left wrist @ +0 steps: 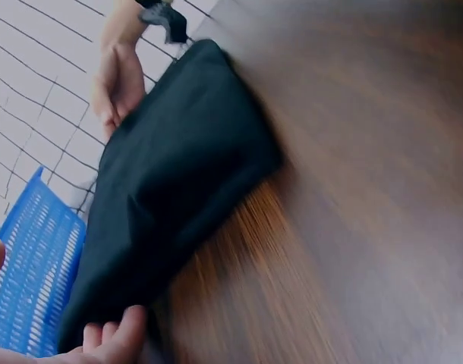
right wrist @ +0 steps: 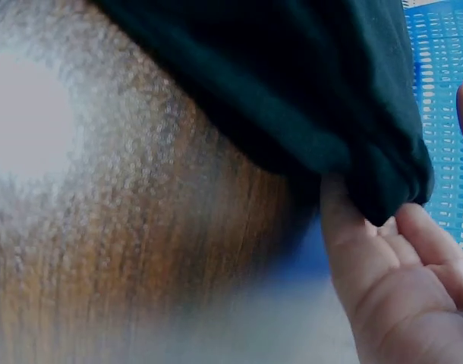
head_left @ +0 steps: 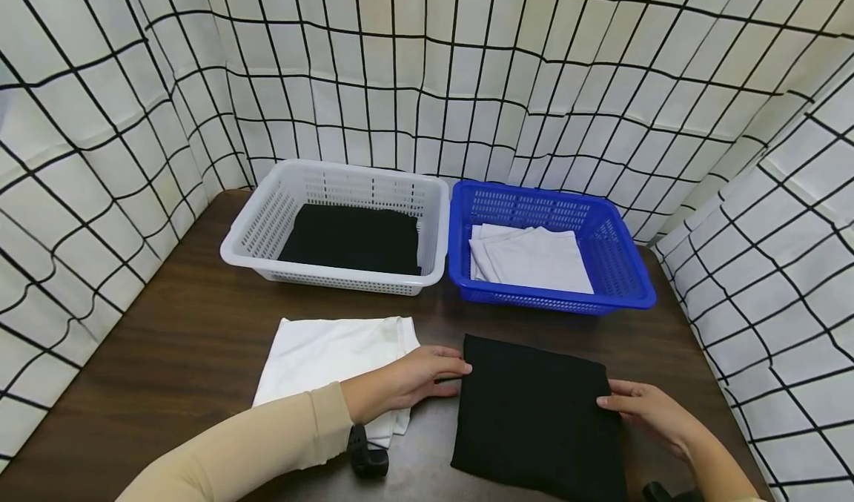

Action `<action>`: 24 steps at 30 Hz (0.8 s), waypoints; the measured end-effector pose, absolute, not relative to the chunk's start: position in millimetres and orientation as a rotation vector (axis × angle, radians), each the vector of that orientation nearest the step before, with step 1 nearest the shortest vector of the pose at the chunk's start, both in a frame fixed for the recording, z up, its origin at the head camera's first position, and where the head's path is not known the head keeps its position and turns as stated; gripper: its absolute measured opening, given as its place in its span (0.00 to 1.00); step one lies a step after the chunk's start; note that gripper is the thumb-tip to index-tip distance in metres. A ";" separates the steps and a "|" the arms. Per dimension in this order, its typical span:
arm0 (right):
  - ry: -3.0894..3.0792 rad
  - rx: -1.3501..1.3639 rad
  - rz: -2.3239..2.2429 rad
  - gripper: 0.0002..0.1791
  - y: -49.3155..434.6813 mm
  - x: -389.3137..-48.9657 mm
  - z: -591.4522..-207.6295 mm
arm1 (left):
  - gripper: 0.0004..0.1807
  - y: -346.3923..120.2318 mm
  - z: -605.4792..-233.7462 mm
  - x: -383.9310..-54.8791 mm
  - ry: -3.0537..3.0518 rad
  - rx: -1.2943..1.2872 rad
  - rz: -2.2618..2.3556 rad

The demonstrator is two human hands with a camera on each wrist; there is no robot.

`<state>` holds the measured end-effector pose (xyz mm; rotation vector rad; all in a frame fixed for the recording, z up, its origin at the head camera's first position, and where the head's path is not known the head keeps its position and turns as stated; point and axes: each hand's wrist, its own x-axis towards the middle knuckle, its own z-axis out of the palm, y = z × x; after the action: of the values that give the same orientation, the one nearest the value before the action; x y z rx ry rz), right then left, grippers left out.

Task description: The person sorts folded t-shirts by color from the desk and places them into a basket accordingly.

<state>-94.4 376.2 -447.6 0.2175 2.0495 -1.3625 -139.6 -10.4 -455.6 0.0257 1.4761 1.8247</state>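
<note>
A folded black cloth (head_left: pixel 537 413) lies near the front of the table, roughly square and slightly turned. My left hand (head_left: pixel 427 374) holds its left edge near the far corner; in the left wrist view, the fingertips (left wrist: pixel 129 326) meet the cloth's edge. On the opposite side my right hand (head_left: pixel 643 405) pinches the right edge, thumb on top. The right wrist view shows bunched fabric (right wrist: pixel 376 167) between the fingers of that hand. Partly under my left forearm is a folded white cloth (head_left: pixel 327 354), flat on the table.
Behind the cloths stands a white basket (head_left: pixel 233 253) with folded black cloth (head_left: pixel 353 239) inside. Beside it, to the right, a blue basket (head_left: pixel 630 272) contains folded white cloths (head_left: pixel 537 257). White walls with a black grid (head_left: pixel 414 79) enclose the brown table (head_left: pixel 167 339) at the back and sides.
</note>
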 end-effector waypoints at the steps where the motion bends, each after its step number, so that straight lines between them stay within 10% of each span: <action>1: 2.030 0.195 -1.370 0.46 376.8 -94.6 -447.8 | 0.37 -9.8 -455.3 -139.4 1.462 0.020 1.835; 24: 1.588 0.082 -1.667 0.49 382.2 -89.7 -469.6 | 0.34 -3.2 -468.7 -141.2 1.602 0.081 1.798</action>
<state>-89.7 382.2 -469.6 0.0817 1.5877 -1.6673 -141.2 -3.2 -468.7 0.0809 1.6022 1.7978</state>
